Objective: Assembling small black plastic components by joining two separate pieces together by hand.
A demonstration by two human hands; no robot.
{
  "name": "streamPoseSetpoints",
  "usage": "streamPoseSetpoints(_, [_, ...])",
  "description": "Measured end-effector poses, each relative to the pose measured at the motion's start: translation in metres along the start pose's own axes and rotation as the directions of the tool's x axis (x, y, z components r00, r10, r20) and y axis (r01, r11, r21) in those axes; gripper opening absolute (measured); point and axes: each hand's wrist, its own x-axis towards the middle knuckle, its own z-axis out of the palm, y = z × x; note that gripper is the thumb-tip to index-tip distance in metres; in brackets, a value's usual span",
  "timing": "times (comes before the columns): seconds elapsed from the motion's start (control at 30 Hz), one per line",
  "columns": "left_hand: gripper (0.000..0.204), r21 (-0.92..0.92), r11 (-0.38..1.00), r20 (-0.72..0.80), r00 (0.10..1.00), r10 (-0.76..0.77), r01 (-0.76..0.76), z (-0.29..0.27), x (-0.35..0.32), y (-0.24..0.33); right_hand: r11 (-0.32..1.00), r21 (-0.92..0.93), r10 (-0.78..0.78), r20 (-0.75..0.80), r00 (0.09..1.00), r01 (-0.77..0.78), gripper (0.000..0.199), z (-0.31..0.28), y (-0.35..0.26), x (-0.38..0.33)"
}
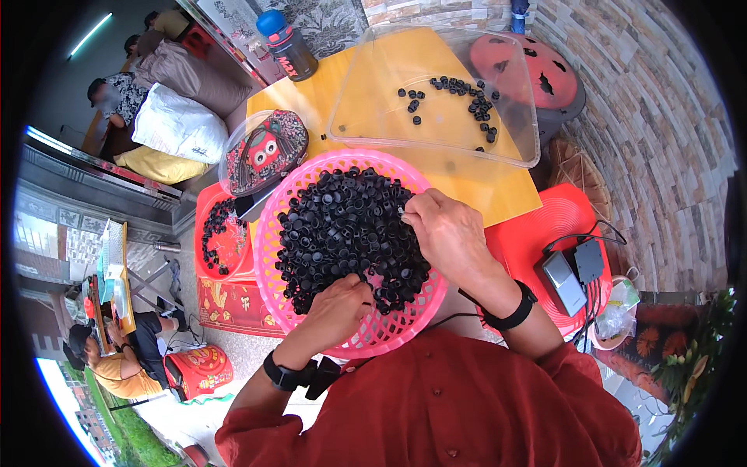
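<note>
**Both hands working in a basket of black caps**

Right now the person's two bare hands are resting in a round pink plastic lattice basket (381, 331) that is sitting at the picture's centre, heaped with small black plastic caps (342, 226). The caps are looking alike: short, round, matte, hollow on one side, piled loosely and covering most of the basket floor.

The right hand (443, 229) is lying on the heap at about three o'clock of the basket, its fingers curling together and pinching a small pale piece at their tips against the caps. The left hand (336, 305) is sitting at about six o'clock, fingers folding down into the pile; whether it is gripping a cap I cannot tell. Both wrists are wearing black bands.

At twelve o'clock of the basket a clear plastic rectangular tray (366, 117) is lying on a yellow wooden tabletop (498, 198), holding a scattering of the same black caps. At ten o'clock a clear round lid over a red patterned pouch (263, 149) is leaning just beside the basket, and at nine o'clock a red plastic bowl (233, 249) is holding more caps. A dark bottle with a blue cap (286, 45) is standing at eleven o'clock. At three o'clock a red plastic stool (537, 241) is carrying a grey box with cables (562, 282). A stone-tiled wall is curving along the right; other people are sitting far off at nine o'clock.
</note>
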Motion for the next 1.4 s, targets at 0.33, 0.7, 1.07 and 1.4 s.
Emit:
streamPoseSetpoints(0.33, [0.011,-0.309,0.944,-0.504,0.821,-0.267,0.117,-0.049,-0.007,-0.044,0.995,0.101,0.034,-0.107,0.994,-0.023,0.009,0.0,0.002,0.008])
streamPoseSetpoints(0.7, [0.008,-0.855,0.518,-0.265,0.892,-0.367,-0.041,-0.052,-0.02,-0.042,0.665,0.701,0.231,0.134,0.964,-0.257,0.009,0.002,-0.029,-0.01])
streamPoseSetpoints(1.07, [0.017,-0.988,0.114,-0.13,0.968,-0.215,-0.107,-0.039,-0.02,0.001,0.407,0.783,0.191,0.43,0.882,-0.47,0.007,0.001,-0.052,-0.011])
streamPoseSetpoints(1.4, [0.007,-0.811,0.524,-0.404,0.897,-0.18,-0.26,-0.021,-0.015,0.004,0.542,0.763,0.108,0.352,0.93,-0.352,0.01,0.014,-0.061,-0.031])
